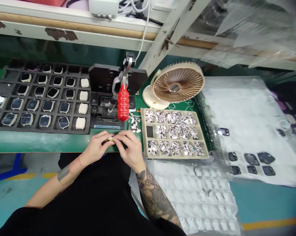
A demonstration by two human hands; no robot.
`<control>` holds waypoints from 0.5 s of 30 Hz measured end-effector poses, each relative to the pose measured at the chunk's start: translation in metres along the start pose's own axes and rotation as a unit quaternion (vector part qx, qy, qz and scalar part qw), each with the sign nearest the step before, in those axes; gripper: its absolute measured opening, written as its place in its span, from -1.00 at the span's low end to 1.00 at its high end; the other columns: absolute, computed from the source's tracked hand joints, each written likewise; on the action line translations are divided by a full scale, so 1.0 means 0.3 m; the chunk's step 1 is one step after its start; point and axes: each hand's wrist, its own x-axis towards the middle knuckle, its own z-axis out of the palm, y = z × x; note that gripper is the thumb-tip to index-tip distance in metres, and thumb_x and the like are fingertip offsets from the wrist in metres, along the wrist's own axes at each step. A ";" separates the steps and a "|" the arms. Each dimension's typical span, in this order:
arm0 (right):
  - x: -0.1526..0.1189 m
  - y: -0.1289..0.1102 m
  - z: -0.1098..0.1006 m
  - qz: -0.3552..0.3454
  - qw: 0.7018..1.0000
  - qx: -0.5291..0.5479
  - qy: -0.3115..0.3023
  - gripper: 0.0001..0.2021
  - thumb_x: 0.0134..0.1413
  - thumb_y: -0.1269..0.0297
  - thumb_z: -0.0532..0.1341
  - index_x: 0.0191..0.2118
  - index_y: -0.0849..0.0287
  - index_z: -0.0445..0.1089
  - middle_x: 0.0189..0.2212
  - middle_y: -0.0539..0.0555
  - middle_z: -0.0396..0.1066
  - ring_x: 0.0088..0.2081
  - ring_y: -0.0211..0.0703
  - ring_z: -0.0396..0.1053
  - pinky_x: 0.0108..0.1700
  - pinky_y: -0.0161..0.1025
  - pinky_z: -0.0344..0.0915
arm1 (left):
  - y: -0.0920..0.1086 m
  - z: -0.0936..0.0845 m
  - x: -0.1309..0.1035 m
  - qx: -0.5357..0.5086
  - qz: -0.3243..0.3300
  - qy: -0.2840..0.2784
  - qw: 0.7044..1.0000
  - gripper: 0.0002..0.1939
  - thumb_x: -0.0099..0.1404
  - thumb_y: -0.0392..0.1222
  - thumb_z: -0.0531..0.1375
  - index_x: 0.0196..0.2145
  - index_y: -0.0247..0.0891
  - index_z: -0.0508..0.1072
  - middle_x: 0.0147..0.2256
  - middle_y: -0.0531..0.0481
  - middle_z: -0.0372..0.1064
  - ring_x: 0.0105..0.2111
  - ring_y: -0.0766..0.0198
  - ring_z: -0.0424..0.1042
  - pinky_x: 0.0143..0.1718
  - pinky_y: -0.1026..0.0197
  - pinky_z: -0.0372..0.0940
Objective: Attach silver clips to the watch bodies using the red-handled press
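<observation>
Two bare hands (129, 147), one red-handled black press (123, 101), one round cream fan (178, 83), one beige compartmented tray (145, 135) and four plain white rounded-square pieces (83, 95) are in view

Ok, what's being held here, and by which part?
A small piece, partly yellow, mostly covered, pinched at opposite sides by the left hand and right hand; exact type unclear.
</observation>
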 end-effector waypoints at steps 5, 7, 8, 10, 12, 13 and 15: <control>-0.014 0.009 -0.018 -0.118 0.974 -0.176 -0.077 -0.62 0.44 0.22 0.32 0.29 0.05 0.47 0.03 0.21 0.60 0.04 0.11 0.52 0.01 0.06 0.46 | -0.008 -0.009 0.009 -0.010 -0.011 -0.003 1.000 -0.77 0.60 -0.10 0.22 0.01 -0.22 0.65 -0.25 -0.04 0.48 -0.27 0.20 0.45 -0.18 0.18 0.34; -0.016 0.015 -0.012 -0.145 0.962 -0.215 -0.082 -0.68 0.47 0.26 0.29 0.25 0.08 0.48 -0.01 0.20 0.62 0.01 0.09 0.52 -0.02 0.04 0.45 | -0.010 -0.013 0.011 -0.008 -0.004 -0.013 1.000 -0.77 0.60 -0.12 0.22 0.01 -0.23 0.65 -0.23 -0.04 0.49 -0.26 0.20 0.45 -0.16 0.19 0.34; -0.014 0.019 -0.007 -0.160 0.957 -0.228 -0.082 -0.71 0.48 0.28 0.27 0.22 0.11 0.50 -0.04 0.20 0.62 -0.01 0.08 0.52 -0.04 0.03 0.44 | -0.010 -0.015 0.012 -0.006 0.000 -0.016 1.000 -0.78 0.60 -0.12 0.21 0.01 -0.23 0.64 -0.23 -0.05 0.49 -0.25 0.20 0.45 -0.16 0.19 0.34; -0.004 0.029 0.003 -0.193 0.947 -0.245 -0.080 -0.76 0.48 0.30 0.26 0.16 0.16 0.51 -0.08 0.21 0.62 -0.05 0.07 0.51 -0.06 0.03 0.44 | -0.012 -0.017 0.015 0.000 0.007 -0.014 1.000 -0.78 0.61 -0.14 0.21 -0.01 -0.24 0.64 -0.23 -0.04 0.49 -0.25 0.21 0.45 -0.16 0.19 0.34; 0.011 0.034 0.009 -0.216 0.943 -0.246 -0.065 -0.77 0.47 0.32 0.25 0.15 0.19 0.50 -0.10 0.21 0.62 -0.06 0.06 0.52 -0.05 0.03 0.47 | -0.017 -0.019 0.017 0.007 0.009 -0.006 1.000 -0.81 0.59 -0.14 0.23 -0.05 -0.24 0.64 -0.25 -0.04 0.48 -0.27 0.22 0.45 -0.19 0.19 0.34; 0.014 0.032 0.009 -0.217 0.944 -0.242 -0.055 -0.75 0.47 0.34 0.26 0.17 0.20 0.49 -0.08 0.21 0.63 -0.04 0.05 0.52 -0.02 0.03 0.48 | -0.021 -0.020 0.017 0.006 0.008 0.000 1.000 -0.82 0.57 -0.14 0.25 -0.09 -0.24 0.64 -0.26 -0.04 0.48 -0.27 0.23 0.45 -0.20 0.20 0.35; -0.003 0.015 0.004 -0.194 0.953 -0.231 -0.031 -0.68 0.46 0.32 0.27 0.24 0.17 0.46 0.02 0.22 0.63 0.06 0.07 0.54 0.08 0.05 0.50 | -0.027 -0.020 0.015 -0.017 0.010 0.015 1.000 -0.85 0.53 -0.13 0.31 -0.13 -0.25 0.64 -0.24 -0.06 0.51 -0.24 0.22 0.51 -0.18 0.20 0.40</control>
